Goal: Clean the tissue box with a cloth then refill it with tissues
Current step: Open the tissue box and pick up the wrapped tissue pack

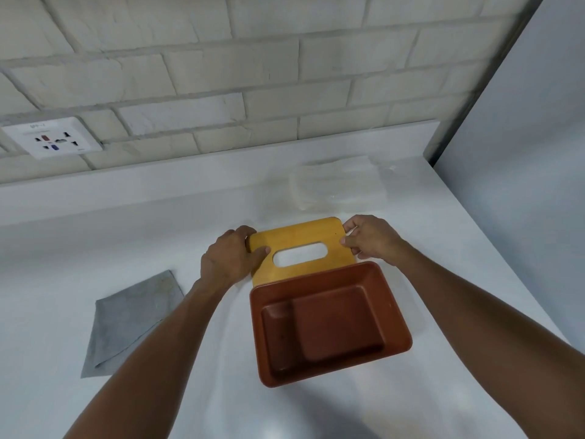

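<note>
Both ends of the lid (300, 236) are gripped, by the left hand (226, 259) and the right hand (370, 240), and it is held just behind the open, empty box (316, 286) near the counter's (95, 232) right edge. The inside is probably being bared for wiping. The cloth (133, 321) is laid ready leftward, the tissues (338, 182) by the back right corner.

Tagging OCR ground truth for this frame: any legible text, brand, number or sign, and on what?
No text can be read.
On the wall socket plate: faint marks near its top edge, too blurred to read.
On the yellow lid, brown box, grey cloth and tissue pack: no print visible.
</note>
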Motion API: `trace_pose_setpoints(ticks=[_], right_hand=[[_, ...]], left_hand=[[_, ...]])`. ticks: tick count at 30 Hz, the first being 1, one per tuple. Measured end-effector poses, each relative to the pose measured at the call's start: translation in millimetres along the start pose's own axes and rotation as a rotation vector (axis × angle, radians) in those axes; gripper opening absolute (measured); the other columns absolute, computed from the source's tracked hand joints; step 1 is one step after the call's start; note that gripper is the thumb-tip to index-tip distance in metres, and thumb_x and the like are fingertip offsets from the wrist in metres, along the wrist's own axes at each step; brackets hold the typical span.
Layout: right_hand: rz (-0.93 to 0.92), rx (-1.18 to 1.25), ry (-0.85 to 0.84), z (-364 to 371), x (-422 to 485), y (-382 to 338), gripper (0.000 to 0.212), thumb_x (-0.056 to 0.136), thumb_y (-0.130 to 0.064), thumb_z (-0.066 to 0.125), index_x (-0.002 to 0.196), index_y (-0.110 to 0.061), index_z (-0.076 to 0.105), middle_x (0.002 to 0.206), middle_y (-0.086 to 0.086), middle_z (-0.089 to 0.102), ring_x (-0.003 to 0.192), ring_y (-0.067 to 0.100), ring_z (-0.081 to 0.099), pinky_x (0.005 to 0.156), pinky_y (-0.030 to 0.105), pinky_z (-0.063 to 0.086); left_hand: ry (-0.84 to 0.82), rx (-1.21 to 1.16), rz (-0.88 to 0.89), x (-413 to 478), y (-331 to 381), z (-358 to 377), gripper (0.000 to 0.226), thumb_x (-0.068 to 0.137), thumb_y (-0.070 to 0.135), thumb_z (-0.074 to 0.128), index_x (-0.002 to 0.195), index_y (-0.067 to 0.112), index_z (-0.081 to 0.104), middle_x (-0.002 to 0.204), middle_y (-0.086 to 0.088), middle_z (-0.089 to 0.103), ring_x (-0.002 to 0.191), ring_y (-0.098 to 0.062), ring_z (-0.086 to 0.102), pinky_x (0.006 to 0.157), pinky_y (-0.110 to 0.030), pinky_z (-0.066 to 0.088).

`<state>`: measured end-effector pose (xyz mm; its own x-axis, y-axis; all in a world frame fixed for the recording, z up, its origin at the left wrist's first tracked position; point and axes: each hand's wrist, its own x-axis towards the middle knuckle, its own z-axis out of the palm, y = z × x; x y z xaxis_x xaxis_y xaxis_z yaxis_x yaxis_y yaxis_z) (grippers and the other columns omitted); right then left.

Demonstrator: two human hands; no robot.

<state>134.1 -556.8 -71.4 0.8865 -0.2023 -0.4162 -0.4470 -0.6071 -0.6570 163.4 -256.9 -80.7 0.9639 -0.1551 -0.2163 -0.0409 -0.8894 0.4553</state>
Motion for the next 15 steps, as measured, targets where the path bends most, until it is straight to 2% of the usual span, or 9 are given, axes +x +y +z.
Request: trace_pose_setpoints(ticks=[2, 4, 6, 8, 10, 11, 13, 15], right_hand=[[0.007, -0.022, -0.001, -1, 0, 0, 0.029, 0.08, -0.02, 0.083, 0.105, -0.016, 0.069, 0.086, 0.006, 0.075, 0.074, 0.02, 0.075, 0.073, 0.038, 0.064], [0.011, -0.031, 0.022, -2, 0, -2, 0.031, 0.079, -0.031, 0.084, 0.103, -0.019, 0.068, 0.086, 0.002, 0.075, 0.071, 0.015, 0.075, 0.074, 0.037, 0.063], [-0.011, -0.11, 0.122, -6, 0, -4, 0.026, 0.081, -0.048, 0.078, 0.094, -0.028, 0.068, 0.085, -0.007, 0.075, 0.071, 0.011, 0.074, 0.076, 0.037, 0.062], [-0.034, -0.229, 0.294, -15, 2, -6, 0.022, 0.084, -0.055, 0.069, 0.088, -0.034, 0.066, 0.091, -0.012, 0.073, 0.083, 0.014, 0.072, 0.08, 0.035, 0.057], [-0.02, -0.219, 0.478, -27, 9, -8, 0.029, 0.086, -0.058, 0.063, 0.1, -0.033, 0.064, 0.104, -0.008, 0.068, 0.096, 0.02, 0.066, 0.083, 0.035, 0.053], [0.022, -0.142, 0.535, -34, 15, -7, 0.042, 0.085, -0.061, 0.061, 0.111, -0.028, 0.061, 0.112, -0.004, 0.066, 0.101, 0.023, 0.064, 0.084, 0.037, 0.052], [0.161, 0.086, 0.525, -49, 30, -5, 0.073, 0.08, -0.067, 0.062, 0.133, -0.018, 0.05, 0.13, 0.004, 0.059, 0.11, 0.029, 0.062, 0.088, 0.042, 0.053], [0.234, 0.351, 0.408, -60, 42, -2, 0.093, 0.079, -0.062, 0.07, 0.149, -0.014, 0.034, 0.14, 0.006, 0.051, 0.116, 0.03, 0.058, 0.087, 0.044, 0.057]], left_hand=[[-0.021, 0.048, -0.003, 0, 1, -1, 0.055, 0.09, 0.061, 0.068, 0.137, 0.031, 0.06, 0.125, -0.002, 0.063, 0.116, -0.03, 0.065, 0.094, -0.045, 0.055], [-0.021, 0.098, -0.019, 1, 5, -5, 0.063, 0.09, 0.065, 0.066, 0.143, 0.032, 0.056, 0.138, -0.002, 0.057, 0.119, -0.031, 0.065, 0.096, -0.046, 0.053], [0.001, 0.184, -0.027, 3, 12, -11, 0.068, 0.092, 0.07, 0.06, 0.148, 0.034, 0.051, 0.148, -0.001, 0.051, 0.117, -0.032, 0.067, 0.095, -0.045, 0.052], [0.036, 0.181, 0.031, 9, 24, -17, 0.064, 0.093, 0.069, 0.059, 0.147, 0.035, 0.051, 0.148, 0.0, 0.051, 0.115, -0.029, 0.068, 0.094, -0.043, 0.053], [0.062, 0.11, 0.118, 21, 41, -21, 0.062, 0.092, 0.066, 0.063, 0.145, 0.036, 0.051, 0.144, 0.002, 0.056, 0.115, -0.025, 0.068, 0.092, -0.041, 0.052], [0.064, 0.038, 0.131, 31, 51, -21, 0.063, 0.091, 0.066, 0.064, 0.145, 0.035, 0.051, 0.141, 0.003, 0.06, 0.117, -0.023, 0.067, 0.091, -0.039, 0.051], [0.009, -0.156, 0.054, 53, 73, -20, 0.074, 0.089, 0.07, 0.065, 0.149, 0.029, 0.049, 0.138, 0.001, 0.064, 0.124, -0.024, 0.064, 0.095, -0.035, 0.049], [-0.102, -0.33, -0.037, 74, 91, -15, 0.088, 0.086, 0.073, 0.065, 0.155, 0.022, 0.043, 0.146, -0.004, 0.061, 0.129, -0.029, 0.06, 0.105, -0.041, 0.052]])
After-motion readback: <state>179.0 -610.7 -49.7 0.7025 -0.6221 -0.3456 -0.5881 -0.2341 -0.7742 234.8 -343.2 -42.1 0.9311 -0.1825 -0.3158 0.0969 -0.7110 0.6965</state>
